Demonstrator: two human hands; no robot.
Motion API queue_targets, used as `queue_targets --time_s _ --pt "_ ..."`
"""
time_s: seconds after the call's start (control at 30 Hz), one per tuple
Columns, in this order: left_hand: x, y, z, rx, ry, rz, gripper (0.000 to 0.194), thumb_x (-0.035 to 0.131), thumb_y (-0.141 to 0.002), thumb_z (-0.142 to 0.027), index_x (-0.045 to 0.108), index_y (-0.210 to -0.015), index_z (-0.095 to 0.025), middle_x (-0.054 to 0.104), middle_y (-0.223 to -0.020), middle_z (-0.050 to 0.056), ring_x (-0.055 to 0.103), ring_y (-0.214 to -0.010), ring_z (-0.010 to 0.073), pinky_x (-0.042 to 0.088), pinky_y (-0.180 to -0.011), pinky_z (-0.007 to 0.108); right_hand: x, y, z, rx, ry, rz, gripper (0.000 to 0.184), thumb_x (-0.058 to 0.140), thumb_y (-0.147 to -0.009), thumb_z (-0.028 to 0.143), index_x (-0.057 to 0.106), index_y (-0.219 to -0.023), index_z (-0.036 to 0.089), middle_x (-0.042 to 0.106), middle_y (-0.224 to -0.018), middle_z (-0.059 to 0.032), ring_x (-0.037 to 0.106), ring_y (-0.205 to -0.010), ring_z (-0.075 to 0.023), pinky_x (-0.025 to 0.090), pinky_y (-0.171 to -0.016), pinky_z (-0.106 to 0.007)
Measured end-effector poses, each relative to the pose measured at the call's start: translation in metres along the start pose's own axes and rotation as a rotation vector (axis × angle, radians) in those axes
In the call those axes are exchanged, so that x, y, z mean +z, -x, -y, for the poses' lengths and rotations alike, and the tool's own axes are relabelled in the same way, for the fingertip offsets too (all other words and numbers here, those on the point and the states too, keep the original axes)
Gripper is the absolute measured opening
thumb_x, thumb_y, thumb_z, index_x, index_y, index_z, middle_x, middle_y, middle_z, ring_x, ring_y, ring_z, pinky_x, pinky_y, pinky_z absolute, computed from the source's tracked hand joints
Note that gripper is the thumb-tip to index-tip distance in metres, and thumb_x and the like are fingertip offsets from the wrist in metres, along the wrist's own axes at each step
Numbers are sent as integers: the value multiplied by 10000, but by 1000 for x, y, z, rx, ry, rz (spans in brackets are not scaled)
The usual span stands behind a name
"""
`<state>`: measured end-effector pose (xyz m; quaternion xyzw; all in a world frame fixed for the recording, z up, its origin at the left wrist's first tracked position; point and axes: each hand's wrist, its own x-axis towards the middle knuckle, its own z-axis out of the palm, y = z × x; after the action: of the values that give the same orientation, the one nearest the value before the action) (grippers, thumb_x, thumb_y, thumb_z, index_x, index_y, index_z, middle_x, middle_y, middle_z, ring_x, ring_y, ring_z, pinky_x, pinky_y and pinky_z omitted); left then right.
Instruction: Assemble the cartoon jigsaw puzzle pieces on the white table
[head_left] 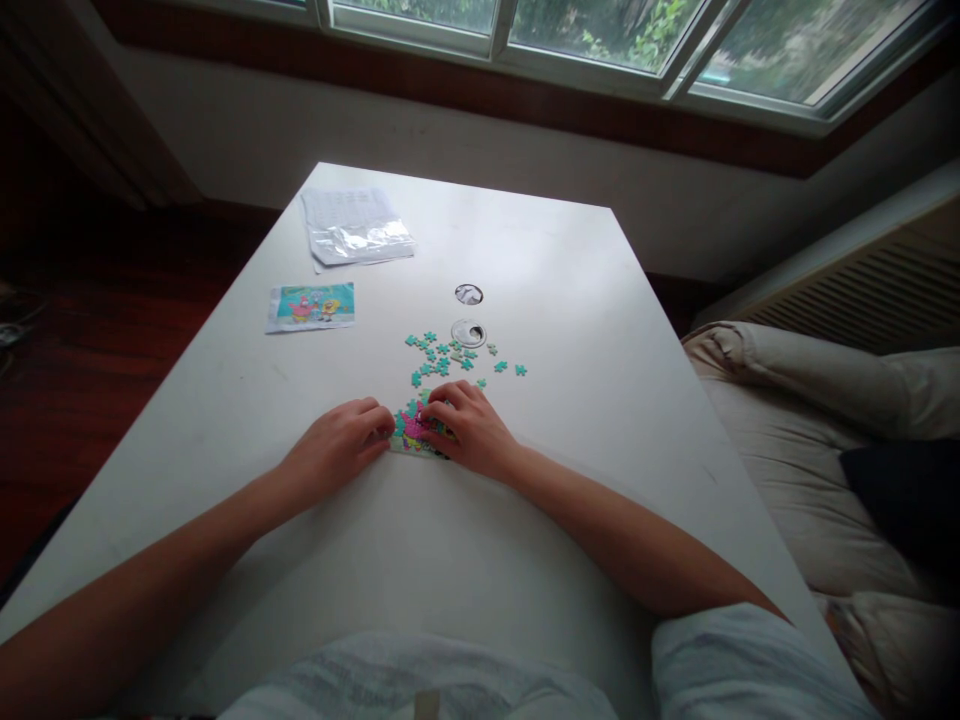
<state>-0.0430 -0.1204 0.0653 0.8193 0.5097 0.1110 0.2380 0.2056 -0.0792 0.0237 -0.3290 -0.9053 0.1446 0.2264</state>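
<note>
A small, partly assembled jigsaw (pixel 414 430) with pink and teal colours lies on the white table (pixel 570 330), between my hands. My left hand (pixel 339 442) rests at its left edge, fingers curled with the tips touching the puzzle. My right hand (pixel 466 428) lies over its right side, fingers bent and pressing down on the pieces. Several loose teal puzzle pieces (pixel 450 356) are scattered just beyond the hands.
A cartoon reference picture (pixel 311 306) lies at the left. A crumpled clear plastic bag on paper (pixel 354 230) sits at the far left. The table has a round cable hole (pixel 469 294) and its round cap (pixel 469 332). Cushions (pixel 825 420) lie right of the table.
</note>
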Motion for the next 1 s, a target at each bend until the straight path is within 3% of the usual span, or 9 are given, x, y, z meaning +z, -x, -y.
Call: queue_targets --time_s 0.4,1.0 --pt "-7 0 5 72 24 61 143 530 -904 -197 667 -929 -229 645 -937 21 598 -855 170 416 -743 261 1 1 -1 -2 6 8 191 621 -969 375 666 -1110 255 626 -1150 -90 500 -1079 -246 409 -968 -422" --pt "-1 -3 2 84 -79 20 103 553 -938 -226 649 -900 -227 631 -901 21 573 -850 185 387 -765 293 0 1 -1 -3 8 3 212 595 -984 411 662 -1104 251 632 -1144 -88 498 -1073 -245 407 -953 -418"
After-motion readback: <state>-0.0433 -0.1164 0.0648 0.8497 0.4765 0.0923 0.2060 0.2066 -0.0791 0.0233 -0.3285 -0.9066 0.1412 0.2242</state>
